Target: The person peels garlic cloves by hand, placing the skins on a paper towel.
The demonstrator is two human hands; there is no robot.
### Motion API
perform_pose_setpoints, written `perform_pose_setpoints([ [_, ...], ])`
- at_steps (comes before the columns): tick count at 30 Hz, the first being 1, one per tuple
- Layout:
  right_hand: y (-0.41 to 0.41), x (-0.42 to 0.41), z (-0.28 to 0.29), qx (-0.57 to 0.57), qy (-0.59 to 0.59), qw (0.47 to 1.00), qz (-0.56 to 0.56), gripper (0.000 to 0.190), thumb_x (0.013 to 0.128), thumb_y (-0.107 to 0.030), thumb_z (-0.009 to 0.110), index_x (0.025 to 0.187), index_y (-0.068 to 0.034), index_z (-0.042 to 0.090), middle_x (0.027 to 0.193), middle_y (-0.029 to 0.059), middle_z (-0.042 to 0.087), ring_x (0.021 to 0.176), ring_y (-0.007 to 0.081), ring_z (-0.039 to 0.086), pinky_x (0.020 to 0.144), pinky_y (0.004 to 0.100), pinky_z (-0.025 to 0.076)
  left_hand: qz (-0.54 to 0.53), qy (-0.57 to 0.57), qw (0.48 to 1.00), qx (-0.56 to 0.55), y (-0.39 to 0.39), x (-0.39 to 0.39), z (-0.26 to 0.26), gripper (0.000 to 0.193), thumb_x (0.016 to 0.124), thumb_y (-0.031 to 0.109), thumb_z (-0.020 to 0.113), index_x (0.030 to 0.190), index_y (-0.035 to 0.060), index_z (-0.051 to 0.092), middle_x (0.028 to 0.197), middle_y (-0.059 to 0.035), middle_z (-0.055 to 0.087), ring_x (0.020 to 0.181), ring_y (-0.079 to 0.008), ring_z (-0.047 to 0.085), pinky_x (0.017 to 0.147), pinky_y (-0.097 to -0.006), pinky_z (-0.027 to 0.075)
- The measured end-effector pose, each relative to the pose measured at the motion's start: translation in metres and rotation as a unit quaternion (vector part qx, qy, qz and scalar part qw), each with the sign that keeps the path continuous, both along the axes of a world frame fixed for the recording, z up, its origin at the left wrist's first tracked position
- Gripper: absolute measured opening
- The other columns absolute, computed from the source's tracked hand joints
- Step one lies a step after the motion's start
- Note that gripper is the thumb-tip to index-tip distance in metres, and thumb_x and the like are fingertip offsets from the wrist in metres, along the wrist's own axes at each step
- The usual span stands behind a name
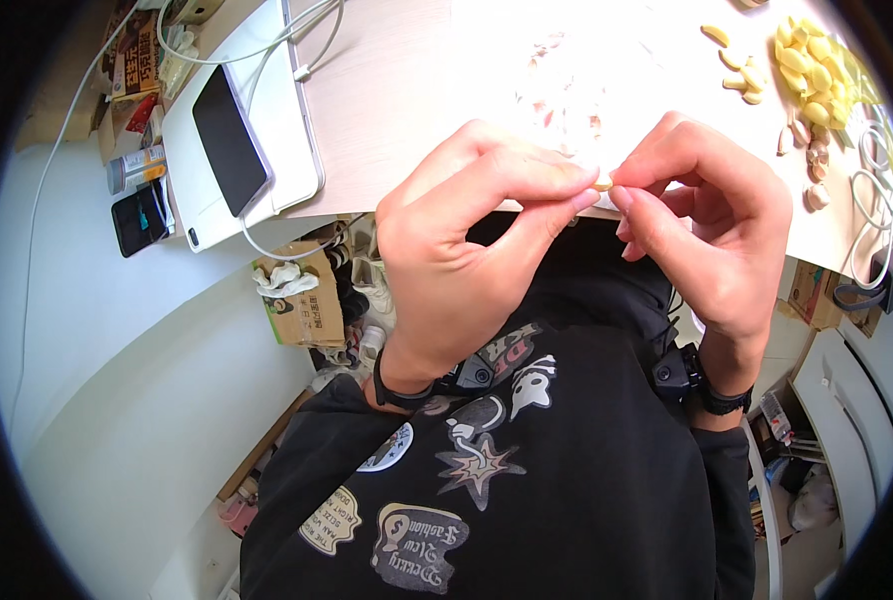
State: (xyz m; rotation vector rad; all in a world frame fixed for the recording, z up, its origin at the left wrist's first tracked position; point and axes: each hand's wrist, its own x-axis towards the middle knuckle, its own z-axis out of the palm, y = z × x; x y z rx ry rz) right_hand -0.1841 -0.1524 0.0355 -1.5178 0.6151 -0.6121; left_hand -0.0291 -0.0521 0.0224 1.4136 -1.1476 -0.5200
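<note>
Near the table's front edge, my left hand (476, 217) pinches a garlic clove (603, 183) between thumb and index finger. My right hand (705, 202) touches the clove's other end with thumb and index fingertips; whether it grips the clove or only a bit of skin is too small to tell. Beyond the hands, garlic skins (559, 97) lie scattered in bright glare. Peeled garlic cloves (814, 67) are heaped on a yellowish plastic bag at the far right, with several loose peeled cloves (746, 77) to their left. Unpeeled garlic cloves (818, 161) lie just nearer than the heap.
A white tablet or its case (296, 112) lies on the left of the table (386, 97), with a dark-screened phone (229, 142) and white cables (244, 56) on it. Another white cable (863, 202) coils at the right edge. Below the table stands a cardboard box (308, 307).
</note>
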Motion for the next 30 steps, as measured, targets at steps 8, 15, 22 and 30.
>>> perform_pose_setpoints([
  [8, 0.001, 0.001, 0.000, -0.018, 0.019, 1.000, -0.004, 0.007, 0.083, 0.010, 0.060, 0.088, 0.005, 0.064, 0.085, 0.0084, 0.060, 0.067, 0.0091, 0.058, 0.052, 0.0193, 0.051, 0.012, -0.075, 0.997, -0.005, 0.002, -0.002, 0.003, 0.018, 0.072, -0.011, 0.078, 0.086, 0.0003, 0.073, 0.083, -0.0106, 0.070, 0.075, -0.0191, 0.070, 0.067, -0.0262, 0.056],
  [15, 0.004, 0.002, 0.002, -0.004, 0.010, 1.000, -0.013, 0.007, 0.086, 0.010, 0.059, 0.091, 0.007, 0.062, 0.088, 0.0093, 0.059, 0.069, 0.0094, 0.058, 0.053, 0.0192, 0.051, -0.017, -0.036, 0.999, 0.030, 0.005, -0.003, 0.006, 0.020, 0.077, -0.016, 0.073, 0.094, -0.0059, 0.070, 0.090, -0.0125, 0.070, 0.084, -0.0169, 0.067, 0.075, -0.0265, 0.055],
  [22, 0.006, 0.005, 0.006, 0.050, -0.022, 0.998, -0.019, 0.008, 0.088, 0.011, 0.056, 0.094, 0.009, 0.061, 0.090, 0.0102, 0.059, 0.069, 0.0100, 0.058, 0.053, 0.0201, 0.052, -0.013, 0.106, 0.992, 0.069, 0.005, -0.004, 0.008, 0.016, 0.086, -0.012, 0.068, 0.101, -0.0089, 0.069, 0.094, -0.0130, 0.071, 0.081, -0.0139, 0.069, 0.073, -0.0230, 0.056],
  [30, 0.006, 0.005, 0.006, 0.051, -0.035, 0.998, -0.011, 0.008, 0.090, 0.008, 0.055, 0.096, 0.009, 0.060, 0.089, 0.0097, 0.057, 0.069, 0.0096, 0.057, 0.050, 0.0194, 0.048, -0.007, 0.146, 0.986, 0.080, 0.004, -0.005, 0.008, 0.018, 0.086, -0.007, 0.071, 0.103, -0.0055, 0.070, 0.093, -0.0122, 0.072, 0.085, -0.0145, 0.070, 0.076, -0.0239, 0.057],
])
